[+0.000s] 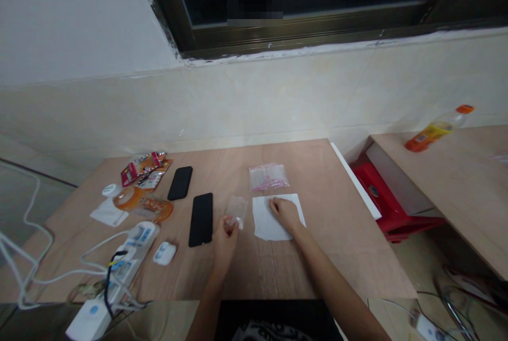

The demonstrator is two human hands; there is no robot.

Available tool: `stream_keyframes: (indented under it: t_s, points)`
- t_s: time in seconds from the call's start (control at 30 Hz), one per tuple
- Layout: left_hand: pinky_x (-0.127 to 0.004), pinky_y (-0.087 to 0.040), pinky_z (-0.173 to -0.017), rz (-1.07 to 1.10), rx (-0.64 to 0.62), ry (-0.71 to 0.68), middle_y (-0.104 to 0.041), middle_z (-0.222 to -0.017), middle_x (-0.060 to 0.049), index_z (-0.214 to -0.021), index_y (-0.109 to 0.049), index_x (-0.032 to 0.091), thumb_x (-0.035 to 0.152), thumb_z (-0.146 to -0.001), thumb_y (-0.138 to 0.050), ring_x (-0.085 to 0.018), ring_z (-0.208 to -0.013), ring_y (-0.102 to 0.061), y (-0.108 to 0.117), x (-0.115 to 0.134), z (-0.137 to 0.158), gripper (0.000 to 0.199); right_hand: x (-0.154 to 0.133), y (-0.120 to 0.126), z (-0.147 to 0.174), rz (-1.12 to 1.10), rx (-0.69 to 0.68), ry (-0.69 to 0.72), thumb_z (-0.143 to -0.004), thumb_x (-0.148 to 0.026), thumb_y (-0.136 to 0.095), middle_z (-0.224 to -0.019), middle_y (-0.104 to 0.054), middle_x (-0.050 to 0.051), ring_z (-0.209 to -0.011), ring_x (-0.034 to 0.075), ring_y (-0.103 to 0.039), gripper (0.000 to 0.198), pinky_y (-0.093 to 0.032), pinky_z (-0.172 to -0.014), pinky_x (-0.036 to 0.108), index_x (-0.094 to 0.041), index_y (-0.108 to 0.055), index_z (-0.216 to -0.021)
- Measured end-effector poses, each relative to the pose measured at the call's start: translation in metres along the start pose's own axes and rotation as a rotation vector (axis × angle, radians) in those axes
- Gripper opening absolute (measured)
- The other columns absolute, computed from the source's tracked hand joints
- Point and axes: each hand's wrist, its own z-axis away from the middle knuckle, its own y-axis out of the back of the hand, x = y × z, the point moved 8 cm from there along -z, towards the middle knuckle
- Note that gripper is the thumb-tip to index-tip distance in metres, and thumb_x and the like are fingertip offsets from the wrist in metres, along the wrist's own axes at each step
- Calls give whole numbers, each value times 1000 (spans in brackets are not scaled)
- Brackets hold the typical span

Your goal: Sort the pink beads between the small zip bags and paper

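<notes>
My left hand (226, 234) pinches the lower part of a small clear plastic bag (238, 206), just right of a black phone (201, 220). Something pinkish shows near the fingertips, too small to name. Over a white sheet of paper (265, 223) is my right hand (283, 212), its fingers closed together. Whatever may be between those fingers is hidden. Behind the paper lies a pile of clear plastic bags (269, 177) with pink edges.
To the left are a second phone (180, 182), snack packets (143, 168), an orange drink bottle (145, 204), a white earphone case (164, 253) and a power strip (130, 256) with cables. A red stool (391, 203) and another bottle (436, 130) are at right.
</notes>
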Motion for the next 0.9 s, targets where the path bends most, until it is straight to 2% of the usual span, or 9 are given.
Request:
stream_keyframes:
  t_s: [0.1,0.2,0.33,0.43,0.5,0.6,0.73,0.8,0.9]
  points:
    - [-31,-43,-60,-348,-10,-27,-59,-61,0,-107,-56,22,44,-74,-66,-24,-60,-62,10,5,3,41,-4,-7,2,138,-60,35,-99,-31,-38,-88,-72,8,-78,16,-65,32,-36,-66,23,-18,-64,-84]
    - [-34,-45,-67,-548,52,-76,-63,-76,-6,-117,-53,21,52,-77,-61,-28,-73,-64,32,19,-20,51,-6,-10,4,199,-87,52,-99,-29,-38,-92,-71,9,-81,17,-66,30,-38,-67,23,-17,-64,-90]
    - [-42,-44,-90,-723,262,-224,-59,-113,-18,-123,-49,12,48,-82,-53,-33,-109,-56,72,46,-91,55,-8,-12,4,240,-107,74,-99,-27,-38,-93,-70,9,-84,18,-67,30,-40,-68,24,-16,-64,-92]
    - [-44,-38,-99,-814,322,-174,-52,-126,-23,-131,-43,7,45,-83,-53,-36,-122,-48,94,53,-154,62,-7,-14,3,267,-117,77,-99,-26,-37,-95,-70,10,-83,19,-67,30,-40,-66,25,-16,-64,-94]
    - [-47,-36,-100,-875,348,-88,-49,-131,-26,-135,-39,7,43,-83,-52,-38,-125,-45,106,51,-188,64,-7,-15,3,278,-120,74,-100,-27,-36,-96,-69,11,-82,19,-67,31,-41,-66,25,-16,-64,-95]
    - [-51,-35,-99,-937,214,71,-46,-134,-30,-135,-36,3,42,-79,-57,-42,-127,-43,113,32,-224,71,-7,-15,3,289,-120,70,-100,-27,-35,-97,-69,11,-81,18,-67,31,-41,-65,25,-15,-64,-95]
    - [-54,-37,-99,-950,46,182,-45,-137,-31,-136,-35,3,44,-75,-62,-43,-129,-42,116,4,-249,78,-6,-15,3,289,-120,71,-100,-28,-35,-97,-69,10,-82,18,-67,32,-41,-64,24,-16,-63,-95]
    - [-53,-38,-99,-947,50,198,-44,-139,-31,-135,-35,3,43,-74,-64,-43,-130,-42,120,-3,-255,79,-6,-15,3,284,-116,73,-101,-28,-34,-96,-69,9,-82,18,-67,32,-40,-64,24,-16,-63,-95]
    - [-52,-40,-97,-927,135,187,-48,-136,-30,-131,-40,3,44,-71,-66,-43,-126,-46,131,-8,-260,78,-5,-16,2,276,-117,70,-100,-28,-35,-96,-69,10,-82,17,-67,32,-41,-65,24,-16,-63,-95]
